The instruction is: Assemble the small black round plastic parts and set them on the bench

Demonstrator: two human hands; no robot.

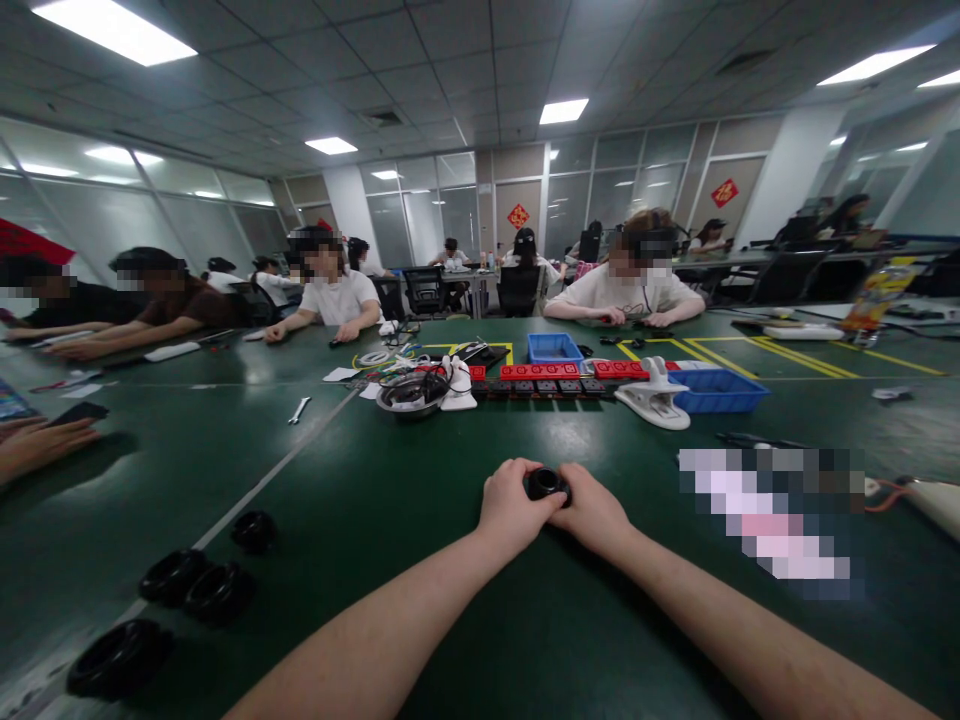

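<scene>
A black ring-shaped part point(546, 482) with a round hole facing up is held between my two hands, at or just above the green tabletop. My left hand point(513, 505) wraps round its left side, thumb in front. On its right side, my right hand point(589, 510) is closed with the fingertips meeting the left thumb. Several similar black rings point(220, 592) lie on the table to the left of my forearms. What exactly the ring is, I cannot make out.
Ahead lie a metal bowl point(411, 394) with cables, a white clamp point(656, 395), red power-strip-like blocks point(540, 371) and blue trays point(716, 392). A wrench point(299, 410) rests left of them. A blurred-out object point(772, 520) lies right. At far left is another person's hand point(49, 440); people sit opposite.
</scene>
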